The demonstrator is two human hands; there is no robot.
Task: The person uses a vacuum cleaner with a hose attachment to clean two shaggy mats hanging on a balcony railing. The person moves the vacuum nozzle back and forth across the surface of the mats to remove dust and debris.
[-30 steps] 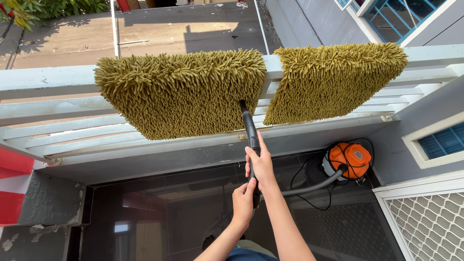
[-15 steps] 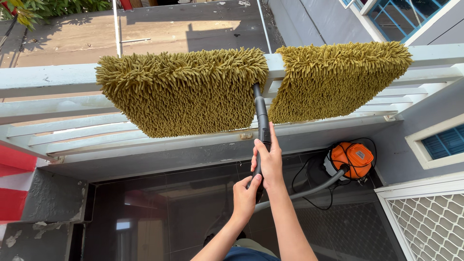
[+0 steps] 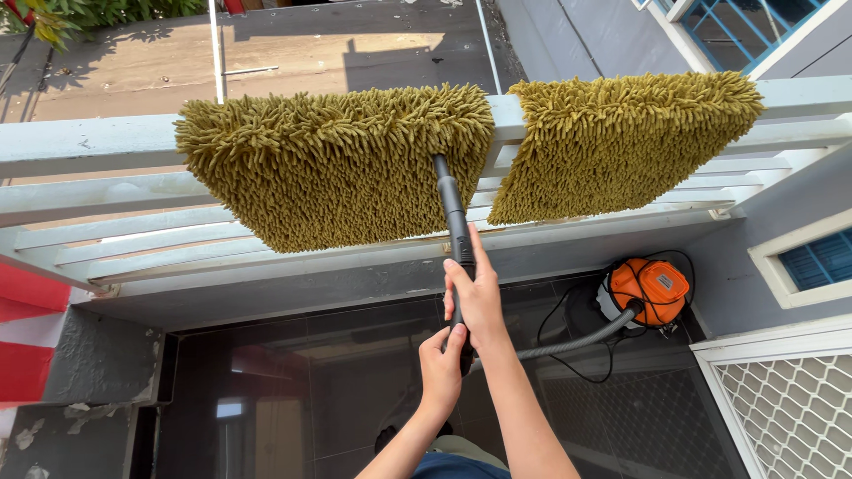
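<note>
Two olive-green shaggy mats hang over a white railing [image 3: 89, 142]: the left mat [image 3: 328, 164] and the right mat [image 3: 621, 142]. Both my hands grip a black vacuum wand [image 3: 451, 208]. My right hand [image 3: 477, 297] is higher on the wand, my left hand [image 3: 441, 368] just below it. The wand's tip presses against the left mat near its upper right part. A grey hose [image 3: 568, 341] runs from the wand to an orange canister vacuum [image 3: 648, 288] on the floor at the right.
White horizontal slats [image 3: 177, 248] run below the railing. Dark glossy floor tiles [image 3: 311, 381] lie underneath. A white lattice panel [image 3: 790, 412] is at the lower right, a blue-framed window [image 3: 816, 262] beside it. A red and white wall [image 3: 22, 337] stands at the left.
The wand tip moved up the left mat's right edge, then shifted left on the mat. My hands followed with it.
</note>
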